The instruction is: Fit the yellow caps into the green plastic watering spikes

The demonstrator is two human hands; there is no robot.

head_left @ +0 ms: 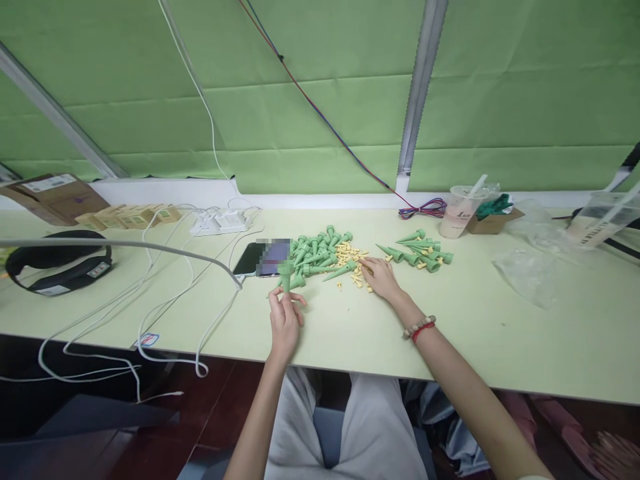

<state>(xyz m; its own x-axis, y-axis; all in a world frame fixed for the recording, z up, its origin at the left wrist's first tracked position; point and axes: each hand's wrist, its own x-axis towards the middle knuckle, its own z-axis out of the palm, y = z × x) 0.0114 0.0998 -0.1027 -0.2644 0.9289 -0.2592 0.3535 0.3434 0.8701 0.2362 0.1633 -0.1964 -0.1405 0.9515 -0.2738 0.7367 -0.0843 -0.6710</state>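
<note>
With the clock centred between the wearer's two bare hands, the left hand [286,320], at 8 o'clock, is loosely curled, thumb and fingers pinching one green spike [285,277] by its narrow end, wide end up. The right hand [381,277], between 2 and 3 o'clock, is half curled, fingertips on the yellow pegs [350,255] at 1 o'clock; whether it grips one cannot be told.

For good handling, the left pinch should probably stay light and steady, the wide end unobstructed, while the right fingertips separate a single peg without scattering the rest.

Counts: one spike in hand; a heap of green spikes [315,253] at 11 to 12 o'clock, too overlapped to count; roughly eight in a looser cluster [417,245] at 2 o'clock; dozens of pegs, uncountable. Farther out: one dark phone [247,259] and one power strip [220,227], 10 o'clock; one black headset [59,283], 9 o'clock; two plastic cups [455,217], 2 to 3 o'clock.
</note>
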